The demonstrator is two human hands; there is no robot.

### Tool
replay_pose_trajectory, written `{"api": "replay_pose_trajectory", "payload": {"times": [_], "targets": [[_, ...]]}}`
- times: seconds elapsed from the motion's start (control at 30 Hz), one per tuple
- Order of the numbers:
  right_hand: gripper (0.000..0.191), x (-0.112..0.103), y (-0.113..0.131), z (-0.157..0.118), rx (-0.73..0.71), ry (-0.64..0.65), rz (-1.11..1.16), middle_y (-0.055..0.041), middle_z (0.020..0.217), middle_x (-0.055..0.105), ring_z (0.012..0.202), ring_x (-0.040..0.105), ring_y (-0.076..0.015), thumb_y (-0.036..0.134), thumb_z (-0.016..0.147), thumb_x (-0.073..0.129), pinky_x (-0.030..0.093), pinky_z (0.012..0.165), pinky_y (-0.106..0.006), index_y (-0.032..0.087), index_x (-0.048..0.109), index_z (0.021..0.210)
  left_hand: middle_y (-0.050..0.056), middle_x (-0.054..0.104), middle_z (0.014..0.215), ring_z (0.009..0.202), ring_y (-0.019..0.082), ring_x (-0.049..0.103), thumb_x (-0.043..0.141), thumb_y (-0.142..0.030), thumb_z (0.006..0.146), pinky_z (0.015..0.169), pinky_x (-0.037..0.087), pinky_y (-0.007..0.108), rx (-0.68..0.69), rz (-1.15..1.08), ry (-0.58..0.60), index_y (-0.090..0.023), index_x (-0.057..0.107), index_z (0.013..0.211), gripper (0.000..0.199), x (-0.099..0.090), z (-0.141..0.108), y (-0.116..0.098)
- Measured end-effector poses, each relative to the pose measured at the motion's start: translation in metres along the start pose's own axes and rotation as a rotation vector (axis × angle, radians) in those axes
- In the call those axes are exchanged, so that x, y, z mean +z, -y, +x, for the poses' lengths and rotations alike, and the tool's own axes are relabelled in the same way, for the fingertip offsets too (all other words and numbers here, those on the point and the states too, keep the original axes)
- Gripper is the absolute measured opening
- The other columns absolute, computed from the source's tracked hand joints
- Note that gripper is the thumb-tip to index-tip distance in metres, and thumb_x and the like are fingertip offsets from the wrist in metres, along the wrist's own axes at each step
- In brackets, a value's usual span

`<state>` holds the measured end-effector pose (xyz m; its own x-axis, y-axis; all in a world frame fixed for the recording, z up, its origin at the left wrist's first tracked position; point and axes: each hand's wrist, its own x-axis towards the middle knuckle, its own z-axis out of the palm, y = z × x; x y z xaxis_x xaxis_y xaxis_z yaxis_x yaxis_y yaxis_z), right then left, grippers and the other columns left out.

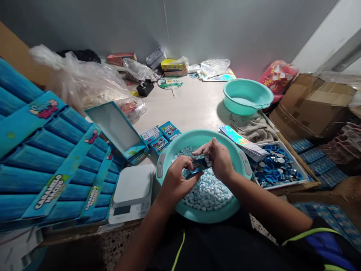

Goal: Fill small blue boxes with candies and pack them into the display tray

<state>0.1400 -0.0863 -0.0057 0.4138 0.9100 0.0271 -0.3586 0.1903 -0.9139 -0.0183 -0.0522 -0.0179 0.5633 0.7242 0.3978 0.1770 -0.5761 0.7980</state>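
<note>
My left hand [180, 174] grips a small blue printed box [199, 165] above a turquoise basin [197, 217]. Pale blue and white candies [210, 192] fill the basin's bottom. At the box's right end, my right hand [220, 160] is curled around a few candies, its fingertips partly hiding the box's end. Left of the basin, several small filled-looking blue candy boxes [170, 130] are stacked together. Beside them a larger blue display box [113, 130] stands with its lid raised. A white kitchen scale [132, 188] sits at the basin's left.
Large blue cartons [64, 150] are piled at far left. A second turquoise basin [245, 107] stands at back right. Near it lie a grey cloth [255, 130] and a tray of blue and white caps [278, 165]. Plastic bags [93, 82] line the back left; a cardboard box [307, 101] stands right.
</note>
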Motion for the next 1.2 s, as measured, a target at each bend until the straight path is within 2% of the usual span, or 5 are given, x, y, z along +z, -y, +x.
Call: {"api": "replay_pose_trajectory", "payload": {"times": [0.2,0.43,0.67,1.03,1.2], "targets": [[0.054,0.000,0.004,-0.006,-0.087,-0.006,0.013,-0.0044,0.072,0.070,0.079,0.069,-0.0236,0.069,0.092,0.057,0.055,0.083,-0.040,0.023,0.062,0.064,0.004,0.068,0.105,0.104,0.023,0.067,0.075,-0.024,0.084,0.088,0.054,0.038,0.012,0.029,0.013,-0.024,0.053,0.084,0.021,0.001,0.001,-0.001],[0.058,-0.003,0.008,-0.015,-0.185,0.209,-0.277,-0.0080,0.097,0.077,0.097,0.070,-0.0255,0.069,0.100,0.042,0.052,0.093,-0.043,0.022,0.075,0.096,0.004,0.069,0.105,0.098,0.021,0.069,0.078,-0.029,0.083,0.081,0.057,0.035,-0.100,-0.028,-0.046,-0.023,0.049,0.079,0.030,0.002,-0.001,0.008],[0.065,-0.010,0.012,-0.012,-0.234,0.493,-0.520,-0.0035,0.135,0.069,0.135,0.056,-0.0266,0.069,0.104,0.022,0.009,0.126,-0.056,0.033,0.069,0.130,0.002,0.066,0.086,0.090,0.021,0.068,0.081,-0.032,0.077,0.074,0.056,0.034,-0.172,-0.031,-0.119,-0.023,0.045,0.072,0.037,0.002,0.002,0.009],[0.048,-0.017,0.007,-0.010,-0.190,0.403,-0.364,-0.0058,0.151,0.056,0.144,0.046,-0.0251,0.054,0.105,0.042,0.032,0.122,-0.050,0.034,0.053,0.148,0.006,0.067,0.110,0.106,0.023,0.067,0.082,-0.032,0.077,0.092,0.055,0.039,-0.264,-0.176,-0.225,-0.021,0.048,0.076,0.036,-0.005,-0.003,0.014],[0.041,-0.020,-0.010,0.001,-0.028,0.241,-0.399,-0.0089,0.115,0.070,0.108,0.065,-0.0246,0.045,0.092,0.065,0.052,0.095,-0.044,0.025,0.066,0.128,0.007,0.068,0.110,0.108,0.024,0.067,0.082,-0.030,0.077,0.092,0.055,0.040,-0.253,-0.140,-0.239,-0.021,0.047,0.074,0.036,-0.004,-0.003,0.010]]}}
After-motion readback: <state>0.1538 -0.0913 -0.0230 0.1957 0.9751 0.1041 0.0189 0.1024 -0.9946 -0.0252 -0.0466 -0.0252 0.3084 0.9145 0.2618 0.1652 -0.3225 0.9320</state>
